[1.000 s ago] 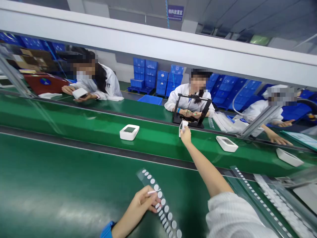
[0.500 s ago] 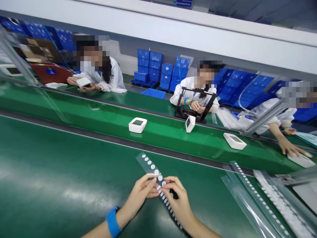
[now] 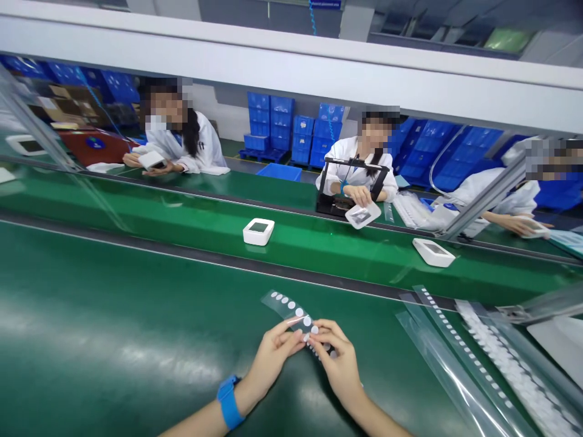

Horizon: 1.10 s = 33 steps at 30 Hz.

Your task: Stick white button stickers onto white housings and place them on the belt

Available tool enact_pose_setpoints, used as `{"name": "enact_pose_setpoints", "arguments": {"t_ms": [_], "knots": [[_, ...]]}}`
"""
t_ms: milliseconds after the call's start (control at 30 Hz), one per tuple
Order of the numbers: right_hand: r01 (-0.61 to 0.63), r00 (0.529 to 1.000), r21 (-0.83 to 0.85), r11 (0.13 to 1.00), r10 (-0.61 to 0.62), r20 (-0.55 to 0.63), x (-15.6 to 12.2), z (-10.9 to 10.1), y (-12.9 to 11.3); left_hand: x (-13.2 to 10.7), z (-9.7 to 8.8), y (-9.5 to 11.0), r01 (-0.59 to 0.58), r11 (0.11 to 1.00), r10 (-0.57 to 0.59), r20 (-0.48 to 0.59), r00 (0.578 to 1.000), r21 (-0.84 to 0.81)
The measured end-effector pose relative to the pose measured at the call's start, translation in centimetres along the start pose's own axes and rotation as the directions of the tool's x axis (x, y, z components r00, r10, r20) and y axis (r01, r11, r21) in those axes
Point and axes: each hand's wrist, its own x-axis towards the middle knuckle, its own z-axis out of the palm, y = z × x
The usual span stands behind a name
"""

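A clear strip with a row of small white round stickers (image 3: 288, 305) lies on the green mat in front of me. My left hand (image 3: 273, 357), with a blue wristband, pinches the strip from the left. My right hand (image 3: 337, 361) lies over the strip's near part, fingertips pressed at a sticker. Both hands meet over the strip. What the fingertips grip beyond the strip is too small to tell.
Further sticker strips in clear film (image 3: 460, 355) lie at the right. White square devices (image 3: 259, 231) (image 3: 433, 252) ride the green belt beyond. Three people in white coats work opposite; one hand lifts a device (image 3: 362, 215) by a black stand (image 3: 350, 193).
My hands stay on the strip and have drawn a little nearer to me. The person opposite has picked up the white device that stood on edge on the belt.
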Motion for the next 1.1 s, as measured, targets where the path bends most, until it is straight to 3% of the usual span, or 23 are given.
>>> {"name": "enact_pose_setpoints", "arguments": {"t_ms": [200, 267, 333, 400, 467, 567, 600, 667, 767, 867, 1000, 1033, 1100], "knots": [[-0.063, 0.998, -0.069, 0.996, 0.060, -0.034, -0.3, -3.5, 0.7, 1.2, 3.0, -0.7, 0.033, 0.996, -0.043, 0.117, 0.992, 0.080], [-0.082, 0.996, -0.095, 0.992, 0.079, -0.034, -0.3, -5.2, 1.3, 2.4, 3.6, -0.2, -0.034, 0.964, -0.025, 0.221, 0.975, 0.262], [-0.105, 0.994, -0.111, 0.988, 0.102, -0.036, -0.3, -7.1, 2.1, 4.3, 3.5, 1.1, -0.159, 0.844, 0.011, 0.281, 0.960, 0.512], [-0.136, 0.990, -0.112, 0.984, 0.131, -0.054, -0.4, -9.1, 3.0, 7.0, 2.5, 3.2, -0.223, 0.731, 0.105, 0.216, 0.971, 0.645], [-0.161, 0.984, -0.090, 0.983, 0.153, -0.093, -0.5, -10.7, 3.9, 10.0, 0.8, 5.8, -0.245, 0.643, 0.296, 0.060, 0.953, 0.726], [-0.163, 0.980, -0.053, 0.985, 0.155, -0.124, -0.7, -12.0, 4.7, 14.5, -2.0, 9.4, -0.169, 0.538, 0.525, -0.171, 0.834, 0.826], [-0.153, 0.982, -0.051, 0.987, 0.146, -0.124, -0.7, -12.0, 4.9, 15.8, -2.7, 10.4, -0.124, 0.519, 0.564, -0.230, 0.793, 0.846], [-0.134, 0.985, -0.060, 0.989, 0.127, -0.120, -0.6, -11.9, 4.9, 17.9, -3.4, 11.7, -0.043, 0.501, 0.589, -0.303, 0.749, 0.865], [-0.131, 0.983, -0.031, 0.991, 0.125, -0.137, -0.5, -11.6, 4.6, 19.7, -3.0, 12.9, 0.020, 0.480, 0.574, -0.331, 0.749, 0.877], [-0.135, 0.970, 0.068, 0.988, 0.146, -0.193, -0.4, -11.7, 4.2, 18.5, -2.0, 13.4, -0.051, 0.430, 0.550, -0.217, 0.806, 0.901], [-0.178, 0.944, 0.193, 0.965, 0.223, -0.242, -0.3, -12.3, 4.1, 11.4, -1.7, 12.0, -0.285, 0.373, 0.414, 0.117, 0.903, 0.883], [-0.195, 0.938, 0.221, 0.956, 0.247, -0.243, -0.2, -12.4, 4.1, 9.2, -1.9, 11.3, -0.352, 0.378, 0.342, 0.224, 0.913, 0.856], [-0.216, 0.931, 0.261, 0.941, 0.279, -0.236, -0.1, -12.5, 4.2, 5.3, -2.5, 9.9, -0.492, 0.456, 0.129, 0.492, 0.861, 0.741]]}}
